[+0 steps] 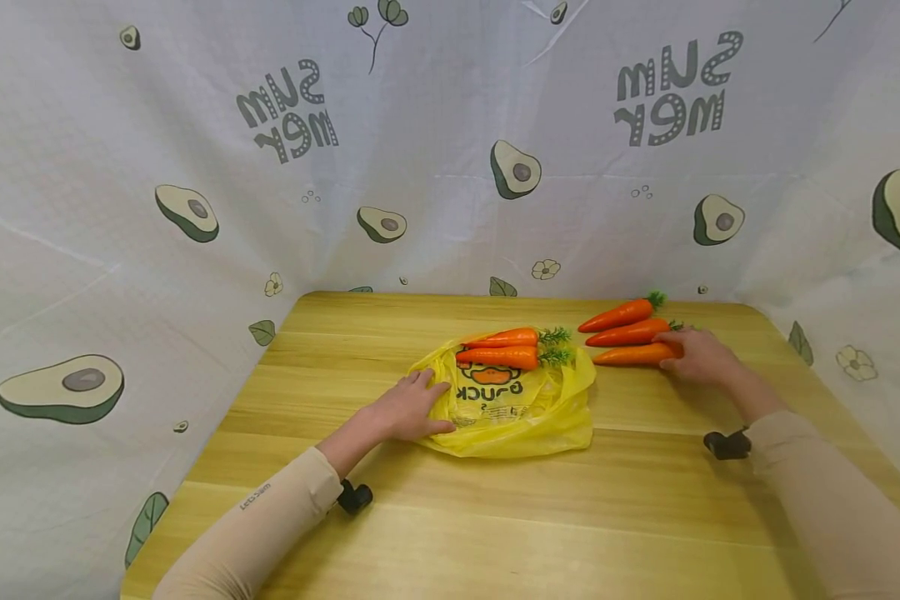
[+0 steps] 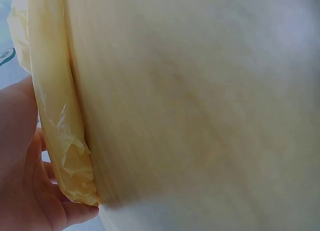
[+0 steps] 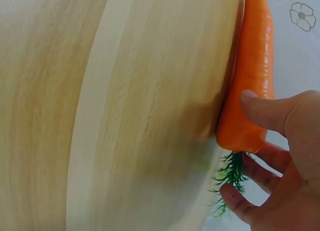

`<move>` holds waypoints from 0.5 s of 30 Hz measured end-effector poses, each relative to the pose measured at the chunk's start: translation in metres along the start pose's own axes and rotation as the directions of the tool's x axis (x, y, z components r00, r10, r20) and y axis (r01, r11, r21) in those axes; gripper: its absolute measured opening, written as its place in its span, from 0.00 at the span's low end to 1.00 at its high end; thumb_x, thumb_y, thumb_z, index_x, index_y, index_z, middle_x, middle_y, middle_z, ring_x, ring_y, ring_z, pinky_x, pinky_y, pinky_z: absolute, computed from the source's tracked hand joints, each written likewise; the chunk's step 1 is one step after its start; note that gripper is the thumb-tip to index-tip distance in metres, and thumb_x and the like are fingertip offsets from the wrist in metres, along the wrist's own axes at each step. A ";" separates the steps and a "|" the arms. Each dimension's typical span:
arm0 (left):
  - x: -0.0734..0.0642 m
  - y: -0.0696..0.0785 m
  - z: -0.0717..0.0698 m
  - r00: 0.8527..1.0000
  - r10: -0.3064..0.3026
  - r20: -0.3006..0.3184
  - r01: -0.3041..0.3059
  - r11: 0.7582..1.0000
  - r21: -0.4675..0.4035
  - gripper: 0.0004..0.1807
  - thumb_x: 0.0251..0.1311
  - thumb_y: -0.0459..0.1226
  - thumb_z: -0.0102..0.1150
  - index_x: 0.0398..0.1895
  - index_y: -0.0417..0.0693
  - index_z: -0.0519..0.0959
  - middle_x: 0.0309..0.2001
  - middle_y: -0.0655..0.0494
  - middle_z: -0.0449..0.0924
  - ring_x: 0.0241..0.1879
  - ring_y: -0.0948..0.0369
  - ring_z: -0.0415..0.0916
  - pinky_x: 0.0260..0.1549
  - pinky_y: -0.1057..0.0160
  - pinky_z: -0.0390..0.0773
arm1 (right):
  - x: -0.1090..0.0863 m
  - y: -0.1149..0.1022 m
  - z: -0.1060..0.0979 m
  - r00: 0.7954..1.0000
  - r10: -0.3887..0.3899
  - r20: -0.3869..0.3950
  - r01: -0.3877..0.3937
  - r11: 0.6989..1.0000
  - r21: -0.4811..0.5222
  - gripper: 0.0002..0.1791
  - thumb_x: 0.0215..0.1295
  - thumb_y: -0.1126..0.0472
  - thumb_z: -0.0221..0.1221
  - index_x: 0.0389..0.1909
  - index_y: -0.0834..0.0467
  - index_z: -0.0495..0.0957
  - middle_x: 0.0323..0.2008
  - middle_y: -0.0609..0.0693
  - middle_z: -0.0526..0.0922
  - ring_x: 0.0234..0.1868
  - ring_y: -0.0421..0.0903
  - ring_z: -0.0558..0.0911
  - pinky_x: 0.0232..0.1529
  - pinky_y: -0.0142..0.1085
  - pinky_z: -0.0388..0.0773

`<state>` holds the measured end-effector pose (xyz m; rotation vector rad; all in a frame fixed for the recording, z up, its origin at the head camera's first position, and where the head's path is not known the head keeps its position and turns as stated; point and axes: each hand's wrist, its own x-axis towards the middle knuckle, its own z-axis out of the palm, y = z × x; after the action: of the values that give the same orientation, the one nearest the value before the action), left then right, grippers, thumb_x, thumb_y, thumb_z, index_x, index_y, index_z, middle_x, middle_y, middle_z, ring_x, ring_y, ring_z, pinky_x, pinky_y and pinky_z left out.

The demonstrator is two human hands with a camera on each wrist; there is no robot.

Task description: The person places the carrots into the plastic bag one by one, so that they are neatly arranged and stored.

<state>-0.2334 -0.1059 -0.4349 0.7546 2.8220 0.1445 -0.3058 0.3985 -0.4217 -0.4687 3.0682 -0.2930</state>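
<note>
A yellow plastic bag with a duck print lies flat on the wooden table. My left hand rests on its left edge, fingers spread; in the left wrist view the bag's rolled edge runs along the fingers. Two carrots with green tops, an upper carrot and a lower carrot, lie on the bag. To the right, my right hand holds the leafy end of an orange carrot between thumb and fingers. That carrot lies on or close to the tabletop, its green top partly behind the fingers.
Beyond the held carrot lie two redder carrots, a middle carrot and a far carrot, tips pointing left. The wooden table ends at a white curtain printed with avocados, which hangs behind it and along both sides.
</note>
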 end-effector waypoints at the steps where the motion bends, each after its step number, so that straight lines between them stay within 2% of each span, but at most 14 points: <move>1: 0.000 0.000 0.000 1.000 0.001 0.000 -0.001 1.000 -0.001 0.43 0.66 0.64 0.54 0.77 0.52 0.62 0.78 0.38 0.52 0.76 0.39 0.53 0.73 0.42 0.58 | 0.000 0.000 0.000 1.000 -0.001 0.003 0.001 1.000 -0.002 0.28 0.64 0.59 0.63 0.61 0.70 0.74 0.57 0.79 0.74 0.57 0.80 0.70 0.58 0.71 0.66; 15: -0.002 0.001 -0.001 1.000 -0.005 0.004 0.005 1.000 -0.012 0.43 0.66 0.64 0.54 0.77 0.52 0.62 0.78 0.38 0.51 0.76 0.39 0.52 0.73 0.42 0.58 | -0.004 -0.002 -0.013 1.000 -0.004 0.009 0.003 1.000 0.024 0.30 0.66 0.58 0.63 0.64 0.71 0.72 0.56 0.80 0.74 0.56 0.78 0.73 0.60 0.70 0.66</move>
<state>-0.2314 -0.1060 -0.4335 0.7447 2.8162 0.1589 -0.3018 0.4000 -0.4089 -0.4732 3.0517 -0.3259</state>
